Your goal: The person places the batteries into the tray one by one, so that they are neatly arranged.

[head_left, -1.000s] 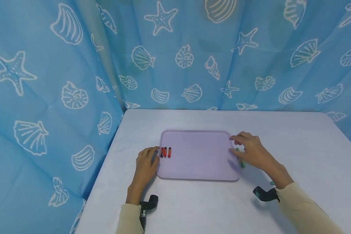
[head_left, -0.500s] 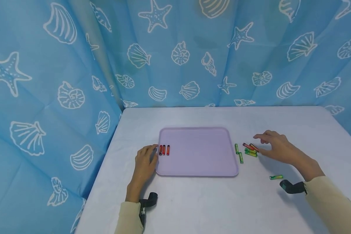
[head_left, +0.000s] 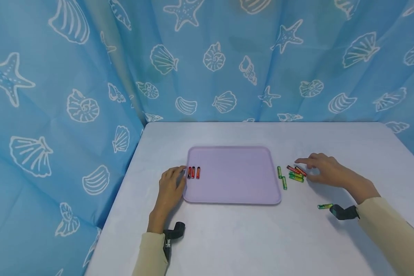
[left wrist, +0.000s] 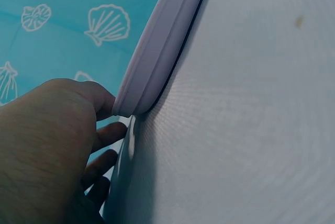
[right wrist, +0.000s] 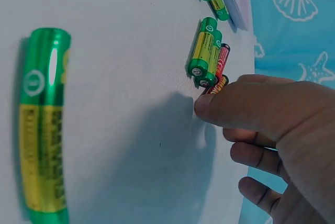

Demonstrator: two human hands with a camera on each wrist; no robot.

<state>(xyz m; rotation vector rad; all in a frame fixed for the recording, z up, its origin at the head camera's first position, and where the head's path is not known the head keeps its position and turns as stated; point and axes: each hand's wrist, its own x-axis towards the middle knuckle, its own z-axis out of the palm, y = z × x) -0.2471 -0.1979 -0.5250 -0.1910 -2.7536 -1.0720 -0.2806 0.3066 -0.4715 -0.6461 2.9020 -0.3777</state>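
Three red-and-black batteries (head_left: 193, 172) lie side by side near the left edge of a pale purple tray (head_left: 235, 174). My left hand (head_left: 169, 188) rests at that edge; in the left wrist view its thumb touches the tray rim (left wrist: 152, 51), with the other fingers loosely bent below. Right of the tray, my right hand (head_left: 326, 170) reaches over a small pile, thumb and index finger apart. A red battery (head_left: 301, 171) lies between them, its end partly hidden behind the thumb (right wrist: 209, 107) in the right wrist view. Another red battery (head_left: 292, 169) and two green batteries (head_left: 296, 176) lie against it.
Two green batteries (head_left: 281, 177) lie beside the tray's right edge. One more green battery (head_left: 325, 206) sits nearer the front, by the right wrist's camera mount (head_left: 343, 212). A white cloth covers the table (head_left: 234, 237); a blue shell-print curtain (head_left: 196, 76) hangs behind and to the left.
My right hand has moved right, away from the tray's right edge, to the battery pile, uncovering the batteries there. The left hand stays at the tray's left edge.
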